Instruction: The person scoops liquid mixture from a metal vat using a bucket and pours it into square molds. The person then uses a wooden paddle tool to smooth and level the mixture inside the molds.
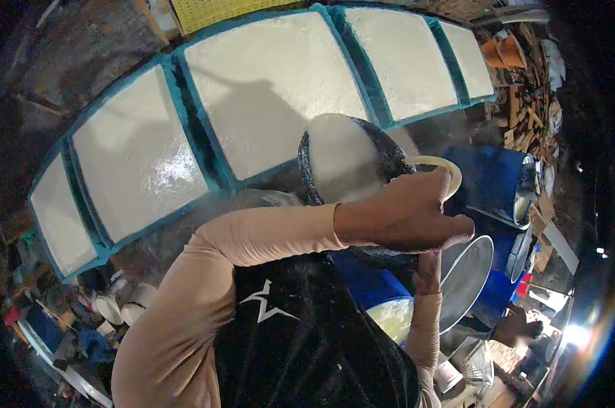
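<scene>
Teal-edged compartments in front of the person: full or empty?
Not empty: a pale layer spreads across each one between the teal edging and dividers. How deep it is, I cannot tell.

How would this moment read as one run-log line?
Left hand: curled by pale ring | right hand: below left, partly hidden | dark-rimmed container: pale contents inside | teal-edged frame: pale fill

My left hand (pixel 402 214) and sleeve hide the lower part of the dark bucket (pixel 387 151) and most of my right hand (pixel 428 272). Another person's hand (pixel 515 328) is too blurred to read clearly.
</scene>
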`<state>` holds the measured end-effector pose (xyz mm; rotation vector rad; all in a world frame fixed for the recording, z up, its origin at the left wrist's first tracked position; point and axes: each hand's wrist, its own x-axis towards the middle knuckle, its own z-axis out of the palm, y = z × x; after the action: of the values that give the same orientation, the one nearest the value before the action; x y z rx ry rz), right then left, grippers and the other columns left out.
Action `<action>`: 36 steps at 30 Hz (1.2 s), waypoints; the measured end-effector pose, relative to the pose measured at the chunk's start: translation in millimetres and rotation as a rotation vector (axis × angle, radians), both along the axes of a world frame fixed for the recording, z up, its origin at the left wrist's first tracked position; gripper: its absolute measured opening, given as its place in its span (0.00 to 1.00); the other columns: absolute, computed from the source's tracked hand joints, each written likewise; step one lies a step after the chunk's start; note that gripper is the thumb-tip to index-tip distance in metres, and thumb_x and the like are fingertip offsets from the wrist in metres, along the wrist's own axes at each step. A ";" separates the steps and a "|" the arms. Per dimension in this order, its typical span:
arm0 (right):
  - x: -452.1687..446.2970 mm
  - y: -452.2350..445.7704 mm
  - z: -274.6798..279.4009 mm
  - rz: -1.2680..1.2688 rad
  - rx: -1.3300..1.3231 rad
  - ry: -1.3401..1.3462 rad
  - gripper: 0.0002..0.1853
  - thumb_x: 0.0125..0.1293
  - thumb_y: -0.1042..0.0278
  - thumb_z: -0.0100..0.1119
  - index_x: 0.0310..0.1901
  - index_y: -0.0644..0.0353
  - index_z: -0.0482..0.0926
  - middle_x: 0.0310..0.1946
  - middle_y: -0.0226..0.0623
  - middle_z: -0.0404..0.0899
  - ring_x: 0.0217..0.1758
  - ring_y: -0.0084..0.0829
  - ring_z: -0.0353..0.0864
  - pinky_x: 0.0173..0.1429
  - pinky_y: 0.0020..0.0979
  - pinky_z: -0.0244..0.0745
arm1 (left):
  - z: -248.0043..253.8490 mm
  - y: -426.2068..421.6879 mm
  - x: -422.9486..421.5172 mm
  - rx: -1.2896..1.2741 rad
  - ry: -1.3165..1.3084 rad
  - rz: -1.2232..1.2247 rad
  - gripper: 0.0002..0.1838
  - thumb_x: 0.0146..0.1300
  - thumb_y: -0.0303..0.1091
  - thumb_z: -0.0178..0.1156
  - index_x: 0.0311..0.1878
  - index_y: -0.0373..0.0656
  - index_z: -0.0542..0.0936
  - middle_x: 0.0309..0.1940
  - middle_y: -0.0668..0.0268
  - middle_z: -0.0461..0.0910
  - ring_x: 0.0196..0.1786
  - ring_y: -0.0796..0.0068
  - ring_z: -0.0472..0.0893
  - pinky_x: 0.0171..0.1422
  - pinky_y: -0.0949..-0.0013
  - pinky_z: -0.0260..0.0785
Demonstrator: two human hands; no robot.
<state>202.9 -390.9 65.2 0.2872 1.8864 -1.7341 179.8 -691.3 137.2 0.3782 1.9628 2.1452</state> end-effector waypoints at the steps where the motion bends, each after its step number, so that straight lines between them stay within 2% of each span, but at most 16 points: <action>1: -0.6 -3.5 3.2 -0.035 -0.054 -0.051 0.31 0.74 0.60 0.54 0.74 0.57 0.56 0.69 0.38 0.66 0.72 0.36 0.65 0.75 0.40 0.62 | 0.8 -3.2 -0.2 0.014 -0.005 0.010 0.33 0.55 0.56 0.59 0.40 0.27 0.72 0.39 0.36 0.77 0.44 0.37 0.79 0.49 0.49 0.70; 2: -1.3 -10.7 7.8 -0.035 -0.050 -0.053 0.31 0.74 0.60 0.54 0.74 0.57 0.56 0.69 0.38 0.66 0.72 0.36 0.65 0.75 0.40 0.62 | 1.0 -5.7 -0.1 0.029 -0.011 0.020 0.33 0.55 0.57 0.59 0.40 0.27 0.72 0.39 0.36 0.77 0.44 0.37 0.79 0.49 0.49 0.70; 4: -6.7 -27.9 14.6 -0.112 0.058 0.054 0.22 0.64 0.66 0.65 0.58 0.63 0.74 0.53 0.40 0.79 0.52 0.34 0.82 0.52 0.36 0.82 | -2.3 -7.1 -6.4 0.047 0.000 0.031 0.33 0.55 0.57 0.59 0.40 0.27 0.72 0.38 0.36 0.77 0.43 0.37 0.78 0.49 0.48 0.70; 5: -7.1 -21.4 11.8 -0.108 0.061 0.049 0.22 0.64 0.66 0.65 0.58 0.63 0.74 0.53 0.40 0.79 0.52 0.34 0.82 0.52 0.36 0.82 | -4.0 -7.4 -7.3 0.059 0.013 0.046 0.33 0.55 0.57 0.58 0.39 0.27 0.72 0.37 0.37 0.77 0.43 0.37 0.78 0.49 0.48 0.69; 8: -10.4 -5.2 3.9 0.183 0.296 0.271 0.21 0.63 0.64 0.66 0.55 0.63 0.75 0.51 0.38 0.80 0.48 0.31 0.83 0.50 0.34 0.81 | -3.8 -12.2 -8.9 0.076 0.001 0.044 0.33 0.55 0.57 0.58 0.39 0.28 0.72 0.36 0.36 0.76 0.43 0.37 0.78 0.50 0.48 0.69; 13: -23.2 -37.8 23.0 -0.087 0.208 0.081 0.22 0.64 0.58 0.66 0.53 0.62 0.74 0.45 0.36 0.80 0.44 0.27 0.82 0.46 0.31 0.81 | -6.2 -13.2 -14.4 0.074 -0.007 0.048 0.33 0.56 0.58 0.58 0.38 0.28 0.72 0.37 0.36 0.76 0.43 0.37 0.78 0.50 0.48 0.69; 17: -23.3 -49.7 28.2 -0.123 0.182 0.049 0.22 0.65 0.56 0.66 0.53 0.61 0.74 0.45 0.37 0.80 0.45 0.27 0.82 0.47 0.31 0.80 | -10.1 -11.6 -12.5 0.066 -0.021 0.041 0.34 0.56 0.59 0.58 0.38 0.26 0.72 0.37 0.35 0.76 0.43 0.38 0.79 0.50 0.48 0.69; 33: -16.9 -74.6 48.0 -0.207 0.180 -0.044 0.20 0.63 0.59 0.67 0.51 0.60 0.75 0.44 0.36 0.80 0.45 0.29 0.81 0.46 0.32 0.79 | -5.6 -29.9 -5.8 0.049 0.005 0.036 0.35 0.55 0.57 0.60 0.40 0.24 0.74 0.40 0.33 0.78 0.45 0.37 0.80 0.52 0.49 0.71; 34: -15.9 -75.2 48.2 -0.196 0.191 -0.035 0.20 0.63 0.59 0.67 0.51 0.60 0.75 0.44 0.36 0.80 0.45 0.29 0.81 0.46 0.32 0.79 | -4.8 -31.5 -5.6 0.049 0.004 0.010 0.35 0.55 0.57 0.60 0.40 0.23 0.74 0.40 0.33 0.78 0.45 0.36 0.80 0.52 0.49 0.71; 36: -10.2 -58.8 30.5 -0.030 0.299 0.195 0.18 0.62 0.61 0.67 0.49 0.60 0.76 0.43 0.35 0.80 0.44 0.30 0.80 0.46 0.33 0.78 | -3.2 -35.7 -0.8 0.049 0.004 -0.009 0.35 0.55 0.57 0.60 0.40 0.23 0.74 0.40 0.33 0.78 0.45 0.36 0.80 0.51 0.49 0.71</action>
<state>192.8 -449.7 95.7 0.2672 2.2975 -1.5417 179.0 -727.0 134.0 0.3995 1.9104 2.1917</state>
